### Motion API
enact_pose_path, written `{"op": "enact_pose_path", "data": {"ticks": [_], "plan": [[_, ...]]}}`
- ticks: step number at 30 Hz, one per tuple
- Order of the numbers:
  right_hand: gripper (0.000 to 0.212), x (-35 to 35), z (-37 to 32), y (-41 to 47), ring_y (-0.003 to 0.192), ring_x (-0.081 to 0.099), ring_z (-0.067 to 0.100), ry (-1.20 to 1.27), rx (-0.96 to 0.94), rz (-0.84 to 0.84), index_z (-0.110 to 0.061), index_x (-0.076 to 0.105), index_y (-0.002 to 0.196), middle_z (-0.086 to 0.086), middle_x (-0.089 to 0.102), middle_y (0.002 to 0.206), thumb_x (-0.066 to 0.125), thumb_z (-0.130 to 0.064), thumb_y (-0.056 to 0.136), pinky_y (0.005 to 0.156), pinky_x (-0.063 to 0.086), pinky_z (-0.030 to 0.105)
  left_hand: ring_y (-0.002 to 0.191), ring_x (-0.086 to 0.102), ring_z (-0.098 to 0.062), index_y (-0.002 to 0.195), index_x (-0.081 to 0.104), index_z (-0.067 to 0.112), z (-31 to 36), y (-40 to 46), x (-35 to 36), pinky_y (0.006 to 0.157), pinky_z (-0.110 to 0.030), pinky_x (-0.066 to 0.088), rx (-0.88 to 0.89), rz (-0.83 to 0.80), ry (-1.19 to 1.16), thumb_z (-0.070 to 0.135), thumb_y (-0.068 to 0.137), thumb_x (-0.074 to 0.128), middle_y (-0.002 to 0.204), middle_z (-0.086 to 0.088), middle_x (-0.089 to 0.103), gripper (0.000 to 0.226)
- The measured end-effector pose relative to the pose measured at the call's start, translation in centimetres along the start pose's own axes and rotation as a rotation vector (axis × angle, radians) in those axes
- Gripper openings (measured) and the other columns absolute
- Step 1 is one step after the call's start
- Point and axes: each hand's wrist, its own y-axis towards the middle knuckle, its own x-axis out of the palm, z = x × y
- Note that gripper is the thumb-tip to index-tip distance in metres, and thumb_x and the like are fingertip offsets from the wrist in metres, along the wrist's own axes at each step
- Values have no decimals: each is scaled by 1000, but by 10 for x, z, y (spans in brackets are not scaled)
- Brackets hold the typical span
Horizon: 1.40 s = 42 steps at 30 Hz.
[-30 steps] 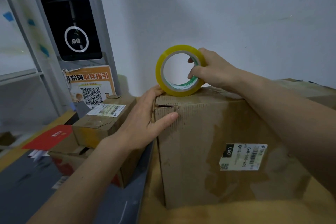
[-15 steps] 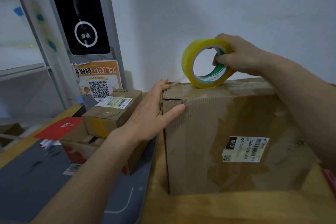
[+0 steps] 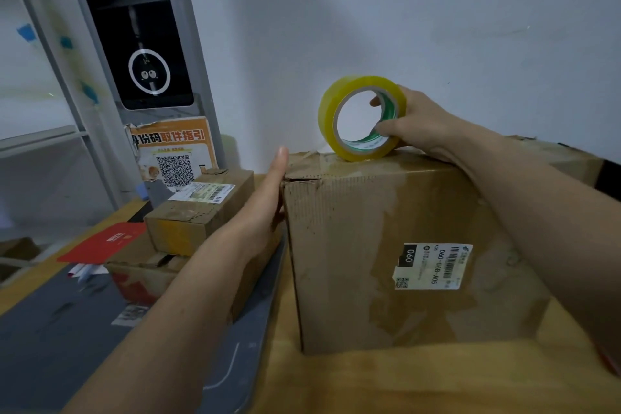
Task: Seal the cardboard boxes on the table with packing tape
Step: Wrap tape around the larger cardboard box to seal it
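The right hand (image 3: 423, 126) grips the yellow roll of packing tape (image 3: 361, 118), its fingers (image 3: 378, 100) hooked through the core and the thumb beneath, and stands the roll on edge on the top of the large cardboard box (image 3: 403, 245) near the top's left end. A short strip of tape seems to run from the roll toward the box's left top edge, though it is too faint to be sure; holding the roll upright this way likely lets tape pay out along the top seam. The left hand (image 3: 265, 212) lies flat and open against the box's left side, fingers straight and pointing up to the torn corner, probably to brace the box against the pull. The box stands on the wooden bench (image 3: 386, 386); its flaps look closed, so its contents are hidden. To the left, a small box (image 3: 198, 212) with a label sits on another box (image 3: 144, 274), both shut as far as can be seen, beside a red card (image 3: 104, 242).
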Motion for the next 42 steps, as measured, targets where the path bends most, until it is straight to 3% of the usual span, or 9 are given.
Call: {"op": "enact_pose_path", "data": {"ticks": [3, 6, 11, 13, 18, 22, 28, 34, 42], "plan": [[40, 1, 0, -2, 93, 63, 30, 18, -3, -16, -22, 55, 115, 20, 58, 118, 61, 2, 84, 83, 57, 47, 127, 55, -25, 123, 67, 33, 8, 2, -6, 116, -52, 30, -100, 46, 165, 88, 81, 29, 128, -2, 68, 79], [41, 2, 1, 0, 92, 64, 26, 14, -7, -6, -26, 54, 115, 15, 59, 112, 60, 0, 84, 84, 57, 44, 139, 43, -19, 148, 44, 31, 33, 5, -4, 117, -48, 28, 29, 118, 439, 101, 55, 42, 153, 5, 44, 116], [37, 3, 3, 4, 90, 62, 23, -46, -30, 41, -21, 53, 117, 5, 57, 98, 57, -2, 85, 77, 57, 36, 141, 38, -20, 156, 19, 28, 75, 23, 23, 117, -43, 33, 9, -253, 1014, 93, 47, 65, 159, 3, 32, 135], [33, 1, 2, 5, 83, 56, 18, -102, -70, 66, -18, 50, 114, 1, 53, 91, 55, -2, 87, 66, 52, 28, 143, 34, -20, 158, 12, 27, 73, 31, 25, 119, -42, 30, -1, -249, 1014, 85, 51, 70, 161, 2, 26, 134], [32, -8, -5, 13, 88, 54, 24, -199, -96, 88, -15, 45, 111, 8, 52, 100, 56, 0, 85, 67, 51, 39, 146, 29, -23, 159, -2, 23, 68, 34, 22, 119, -35, 26, -30, -231, 1060, 93, 45, 63, 164, -2, 18, 148], [24, -35, 5, 15, 92, 54, 29, -308, -50, 167, -12, 46, 106, 12, 53, 103, 53, 0, 86, 57, 41, 29, 142, 33, -25, 157, 10, 13, 68, 30, 25, 111, -34, 32, -28, -206, 1098, 96, 35, 56, 160, -6, 27, 154], [20, -30, 13, 8, 76, 58, 26, -125, 61, 186, -11, 54, 102, 12, 55, 96, 64, -6, 85, 48, 50, 29, 109, 51, -16, 117, 45, 26, 77, 27, 31, 85, -29, 41, -79, -266, 1233, 95, 41, 52, 131, 1, 52, 103], [30, -24, 15, 10, 93, 65, 31, -77, 128, 137, -8, 57, 113, 19, 63, 107, 60, -2, 84, 83, 56, 48, 129, 47, -24, 138, 45, 18, 87, 36, 57, 107, -37, 39, -160, -273, 1284, 91, 35, 61, 134, 3, 48, 127], [23, -35, 11, 14, 95, 63, 31, -235, -43, 189, -10, 54, 105, 11, 59, 99, 52, 0, 85, 81, 54, 44, 141, 35, -22, 156, 15, 20, 75, 37, 58, 116, -44, 33, -54, -240, 1167, 92, 47, 65, 158, 0, 30, 140]]}}
